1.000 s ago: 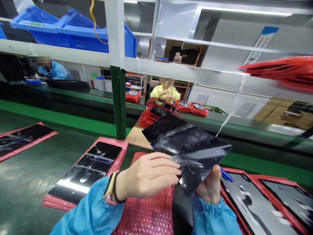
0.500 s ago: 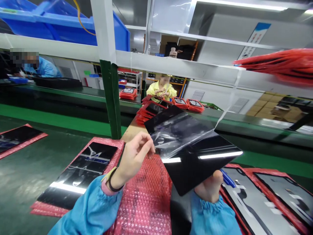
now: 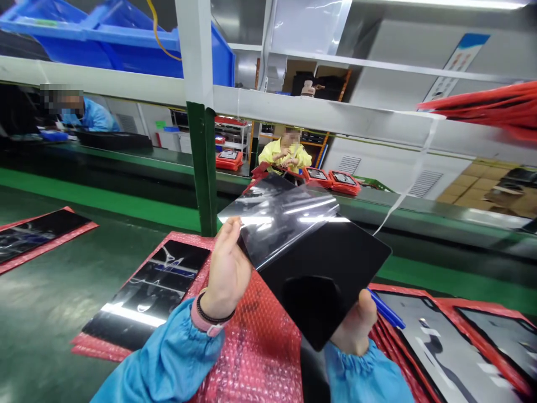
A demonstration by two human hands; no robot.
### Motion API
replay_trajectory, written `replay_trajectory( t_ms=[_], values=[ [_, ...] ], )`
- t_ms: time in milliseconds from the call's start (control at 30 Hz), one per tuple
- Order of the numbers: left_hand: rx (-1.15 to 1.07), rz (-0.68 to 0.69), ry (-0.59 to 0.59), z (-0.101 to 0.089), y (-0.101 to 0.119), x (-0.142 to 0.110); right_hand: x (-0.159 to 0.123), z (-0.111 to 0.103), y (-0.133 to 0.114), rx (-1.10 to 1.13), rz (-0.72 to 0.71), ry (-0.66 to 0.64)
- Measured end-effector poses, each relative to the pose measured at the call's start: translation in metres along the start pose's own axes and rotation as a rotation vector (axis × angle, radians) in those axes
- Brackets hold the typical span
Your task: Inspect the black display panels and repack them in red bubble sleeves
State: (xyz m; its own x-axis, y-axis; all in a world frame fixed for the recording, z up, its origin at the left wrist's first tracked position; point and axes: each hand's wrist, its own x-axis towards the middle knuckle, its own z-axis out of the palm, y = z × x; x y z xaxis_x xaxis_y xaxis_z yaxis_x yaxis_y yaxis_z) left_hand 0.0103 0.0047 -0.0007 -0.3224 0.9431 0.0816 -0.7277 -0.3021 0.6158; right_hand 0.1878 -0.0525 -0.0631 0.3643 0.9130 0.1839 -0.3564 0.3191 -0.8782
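A glossy black screen panel (image 3: 327, 263) is tilted up in front of me. My right hand (image 3: 354, 327) grips its lower right edge, with most of the fingers hidden behind it. A blue pen-like stick (image 3: 386, 308) juts out behind that hand; how it is held is hidden. Clear film (image 3: 289, 215) lies over the far part of the panel, its near edge lifted and curled. My left hand (image 3: 230, 271) is closed in a pinch on the film's left side. Red bubble wrap (image 3: 260, 347) is spread below both hands.
To the left, a black screen panel (image 3: 146, 296) lies on red bubble wrap, and another panel (image 3: 37, 235) sits farther off. Silver-backed panels (image 3: 444, 330) in red wrap are at right. A green-and-white post (image 3: 201, 162) stands ahead. Co-workers sit beyond.
My left hand has gone from beside the film to pinching it, and the film has shifted up and left. The panel has tilted, its bright reflection moving farther away. The view has turned slightly left.
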Motion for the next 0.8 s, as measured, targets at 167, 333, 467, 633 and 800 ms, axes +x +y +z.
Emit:
replay_trajectory(
  t_ms=[167,333,467,633,800],
  values=[
    [-0.091,0.085,-0.007,-0.005,0.008,0.003,-0.015,0.023,-0.022,0.090,0.105,-0.198],
    [-0.099,0.154,0.008,-0.008,0.009,0.007,-0.026,0.046,-0.039,0.135,0.152,-0.305],
    [-0.092,0.173,-0.008,-0.007,0.011,0.009,-0.023,0.044,-0.037,0.112,0.162,-0.335],
    [-0.031,0.200,-0.049,-0.007,0.017,0.017,-0.015,0.027,-0.032,-0.040,0.065,-0.339],
    [0.125,0.202,-0.056,-0.008,0.029,0.031,-0.018,0.018,-0.031,-0.231,0.031,-0.182]
  ],
)
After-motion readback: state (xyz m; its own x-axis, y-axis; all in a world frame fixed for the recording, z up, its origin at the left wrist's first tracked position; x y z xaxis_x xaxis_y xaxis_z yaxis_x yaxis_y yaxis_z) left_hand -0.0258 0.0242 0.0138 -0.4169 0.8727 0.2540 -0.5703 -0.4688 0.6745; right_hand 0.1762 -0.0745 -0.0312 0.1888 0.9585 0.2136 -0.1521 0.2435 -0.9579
